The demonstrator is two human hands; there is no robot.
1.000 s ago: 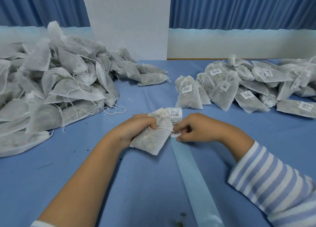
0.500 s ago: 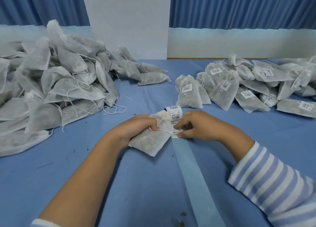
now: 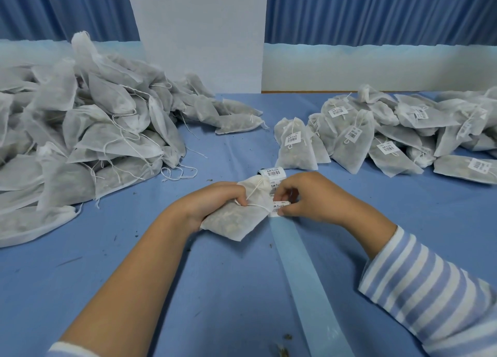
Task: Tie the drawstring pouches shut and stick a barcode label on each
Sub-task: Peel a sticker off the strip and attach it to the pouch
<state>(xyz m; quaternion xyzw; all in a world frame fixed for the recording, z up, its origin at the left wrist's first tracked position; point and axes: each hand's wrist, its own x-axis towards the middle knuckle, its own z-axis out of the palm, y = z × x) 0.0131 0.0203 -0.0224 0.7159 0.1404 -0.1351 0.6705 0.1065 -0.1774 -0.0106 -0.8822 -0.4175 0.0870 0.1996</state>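
Observation:
My left hand [image 3: 215, 203] grips a white drawstring pouch [image 3: 236, 221] by its gathered neck, low over the blue table, with the white string looped by my thumb. Right beside it my right hand [image 3: 309, 198] pinches a barcode label [image 3: 279, 207] between thumb and fingertips, at the top end of the pale blue backing strip [image 3: 304, 276]. The label roll [image 3: 273, 173] lies just behind the pouch. Whether the label's edge is lifted from the strip is hidden by my fingers.
A big heap of unlabelled pouches [image 3: 80, 131] with loose strings fills the left. Labelled pouches [image 3: 390, 133] lie in a pile at the right. The backing strip trails towards me. Dark crumbs [image 3: 285, 348] dot the blue table [image 3: 228, 297].
My right hand's fingers have shifted on the label at the strip's end, and the pouch in my left hand has tilted slightly. Both hands stay in the same spot.

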